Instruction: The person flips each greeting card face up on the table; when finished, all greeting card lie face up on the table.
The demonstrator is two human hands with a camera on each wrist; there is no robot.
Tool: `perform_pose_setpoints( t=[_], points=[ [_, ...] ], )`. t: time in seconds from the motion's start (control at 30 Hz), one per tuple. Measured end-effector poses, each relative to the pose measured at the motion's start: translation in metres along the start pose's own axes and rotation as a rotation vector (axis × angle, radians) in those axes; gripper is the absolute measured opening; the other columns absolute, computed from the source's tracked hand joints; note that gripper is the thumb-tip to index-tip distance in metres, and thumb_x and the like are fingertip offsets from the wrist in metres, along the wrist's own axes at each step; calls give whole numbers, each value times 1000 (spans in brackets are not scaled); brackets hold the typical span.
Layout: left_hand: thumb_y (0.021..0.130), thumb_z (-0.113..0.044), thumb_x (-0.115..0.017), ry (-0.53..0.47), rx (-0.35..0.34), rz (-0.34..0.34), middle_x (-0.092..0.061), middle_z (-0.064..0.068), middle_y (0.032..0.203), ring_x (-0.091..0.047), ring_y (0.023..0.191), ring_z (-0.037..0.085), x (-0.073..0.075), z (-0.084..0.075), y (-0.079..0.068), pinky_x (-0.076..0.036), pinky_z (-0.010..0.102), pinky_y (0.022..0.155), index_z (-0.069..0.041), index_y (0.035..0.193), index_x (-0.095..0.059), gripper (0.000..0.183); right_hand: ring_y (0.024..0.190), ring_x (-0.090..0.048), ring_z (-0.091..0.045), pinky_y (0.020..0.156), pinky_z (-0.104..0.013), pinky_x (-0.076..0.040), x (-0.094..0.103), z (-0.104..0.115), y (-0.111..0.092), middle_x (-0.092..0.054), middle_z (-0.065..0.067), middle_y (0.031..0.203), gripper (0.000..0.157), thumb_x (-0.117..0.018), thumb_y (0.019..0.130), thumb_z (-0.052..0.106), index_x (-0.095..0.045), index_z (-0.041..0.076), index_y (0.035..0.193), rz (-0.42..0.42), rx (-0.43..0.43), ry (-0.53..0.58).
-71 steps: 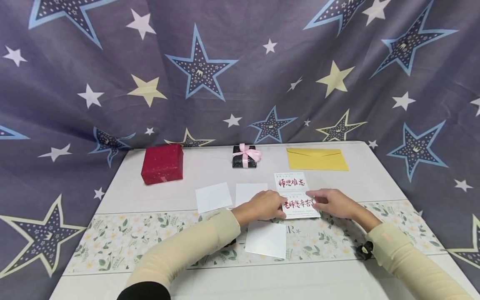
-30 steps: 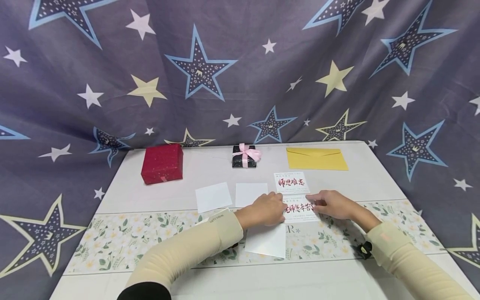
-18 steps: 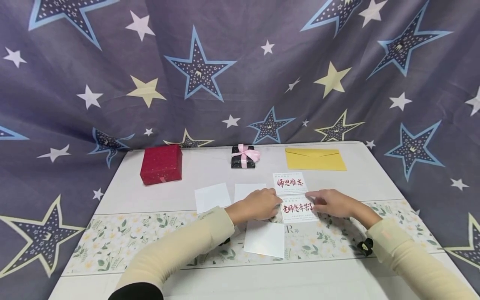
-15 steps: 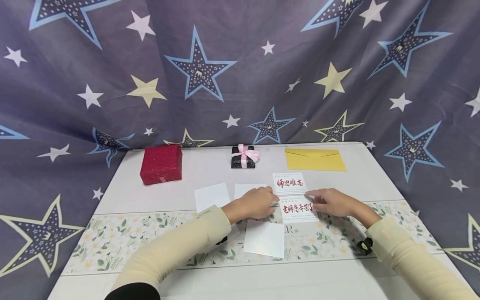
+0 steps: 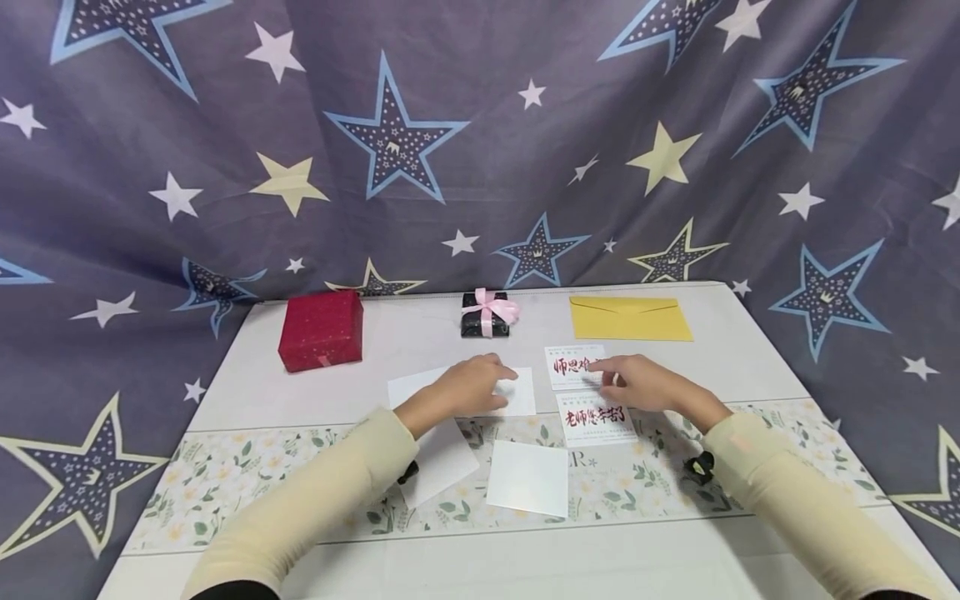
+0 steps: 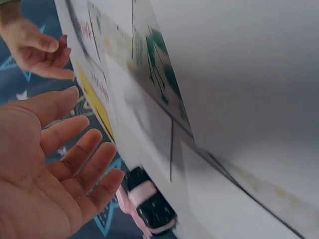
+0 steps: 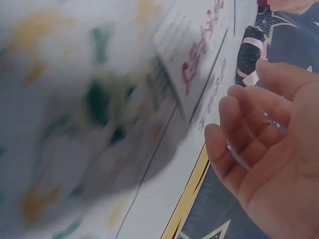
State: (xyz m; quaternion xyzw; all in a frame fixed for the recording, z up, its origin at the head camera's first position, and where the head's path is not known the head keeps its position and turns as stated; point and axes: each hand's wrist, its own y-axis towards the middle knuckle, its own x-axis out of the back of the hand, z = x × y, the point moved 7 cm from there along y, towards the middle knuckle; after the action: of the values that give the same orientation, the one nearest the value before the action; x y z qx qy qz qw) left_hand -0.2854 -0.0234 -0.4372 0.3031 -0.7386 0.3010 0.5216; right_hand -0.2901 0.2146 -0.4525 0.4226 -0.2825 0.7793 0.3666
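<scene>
Two white cards with red handwritten-style Chinese characters lie one above the other: the upper printed card (image 5: 566, 379) and the lower printed card (image 5: 596, 432). My right hand (image 5: 647, 385) hovers at the upper card's right side, its index finger overlapping the characters and its other fingers loosely bent, holding nothing. Above a blank white card (image 5: 521, 400) is my left hand (image 5: 467, 387). In the left wrist view that left hand (image 6: 55, 169) shows its palm and relaxed, spread fingers with nothing in them. The right wrist view shows the right hand (image 7: 274, 134) likewise bare, fingers gently curved.
More blank cards lie about: one card (image 5: 528, 479) in front, another card (image 5: 442, 467) by the left wrist, and one (image 5: 408, 385) partly hidden behind the left hand. Along the back stand a red box (image 5: 321, 329), a black gift box (image 5: 487, 321) with pink ribbon, and a yellow envelope (image 5: 632, 319).
The lower printed card has shifted slightly down, opening a thin gap below the upper one. My left hand has left its edge and moved left; my right hand has moved up and left.
</scene>
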Motion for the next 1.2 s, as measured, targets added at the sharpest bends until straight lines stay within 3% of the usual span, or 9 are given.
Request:
perform_pose_setpoints(
  t=[0.17,0.43,0.77,1.1,1.2],
  points=[
    [92,-26,-76,-16,39,-48,-65,9,130,-63,119,28,5,22,-13,-52,45,102,-14,137,-66,48,73,-57,-7,70,-27,-50,0,10,20,-70,-2,97,45,-65,98,13,-58,1,141,-51,24,0],
    [88,-31,-80,30,95,-93,-67,9,127,-64,114,28,-3,49,-29,-55,45,96,-14,134,-68,51,77,-57,-9,74,-29,-50,-5,21,45,-70,-3,94,44,-67,95,12,-62,-1,137,-119,46,39],
    [86,-31,-81,66,70,-117,-67,11,126,-64,115,31,-13,51,-32,-54,47,96,-11,129,-70,49,72,-54,-7,71,-26,-49,-18,37,67,-70,-4,91,45,-69,95,13,-61,-4,136,-88,54,73],
    [86,-35,-81,103,66,-90,-67,11,127,-62,114,31,-23,52,-29,-54,48,94,-13,129,-70,50,82,-59,-10,87,-35,-54,-34,42,84,-71,-4,96,46,-69,95,17,-62,2,137,-11,17,3],
    [86,-36,-82,104,75,-91,-67,11,127,-62,114,31,-23,52,-29,-54,48,93,-13,128,-71,50,81,-58,-11,86,-35,-53,-36,42,87,-70,-2,94,41,-70,95,17,-65,5,134,-7,2,-27]
  ],
)
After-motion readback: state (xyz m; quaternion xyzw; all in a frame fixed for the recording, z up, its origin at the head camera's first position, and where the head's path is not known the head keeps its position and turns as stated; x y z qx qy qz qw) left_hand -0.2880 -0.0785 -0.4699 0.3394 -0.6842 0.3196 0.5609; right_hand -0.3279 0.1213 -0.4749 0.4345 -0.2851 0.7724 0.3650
